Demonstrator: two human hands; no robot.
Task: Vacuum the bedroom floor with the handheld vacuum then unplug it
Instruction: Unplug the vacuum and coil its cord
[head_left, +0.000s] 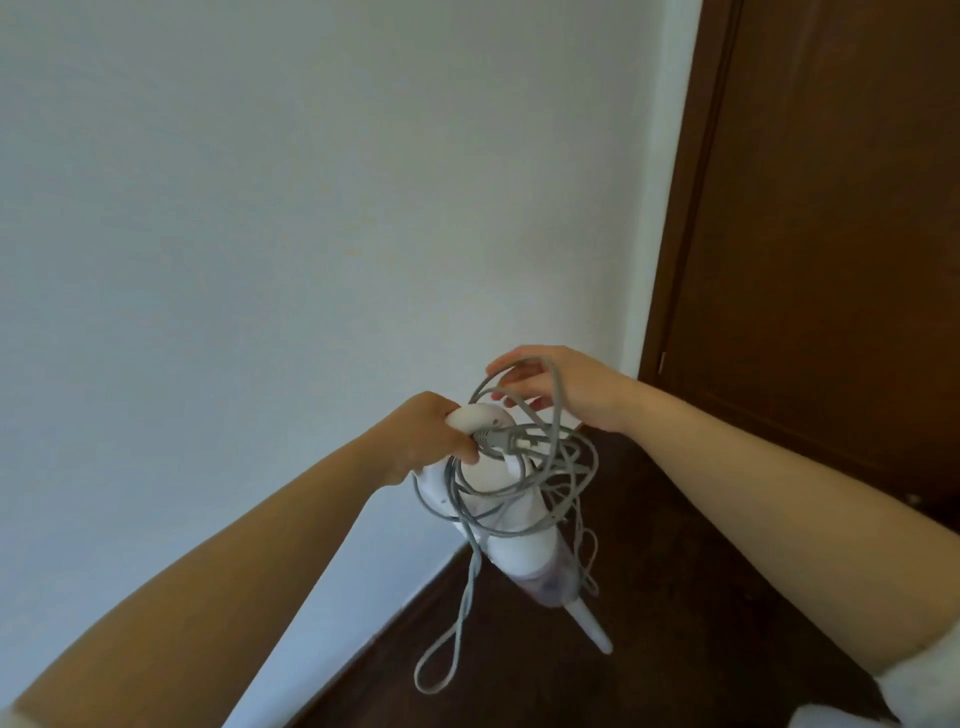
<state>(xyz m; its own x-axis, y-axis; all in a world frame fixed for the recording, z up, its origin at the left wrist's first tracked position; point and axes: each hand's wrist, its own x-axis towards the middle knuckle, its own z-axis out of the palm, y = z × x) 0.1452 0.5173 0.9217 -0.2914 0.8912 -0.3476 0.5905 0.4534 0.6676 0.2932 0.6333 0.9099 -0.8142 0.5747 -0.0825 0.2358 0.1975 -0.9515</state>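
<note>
We find the handheld vacuum (511, 525) held off the floor, nozzle pointing down, in the middle of the scene near the corner where the white wall (311, 208) meets the dark wooden floor (675, 597). The left hand (423, 436) is clenched around the white handle at the top of the unit. The right hand (561, 387), just right of and beyond the handle, has its fingers curled loosely through a loop of the grey cord (550, 467), which lies in slack coils around the vacuum body, with a long loop hanging toward the near floor. The plug (506, 439) rests across the coils just beside the left fingers, free of any socket. We judge the unplugging done and the cord now being gathered or undone; whether the floor has been vacuumed cannot be confirmed from this view. No socket is in sight, the floor is mostly out of view, and the brown door (831, 234) at far right is cut off. How the cord joins the body is hidden among the coils.
</note>
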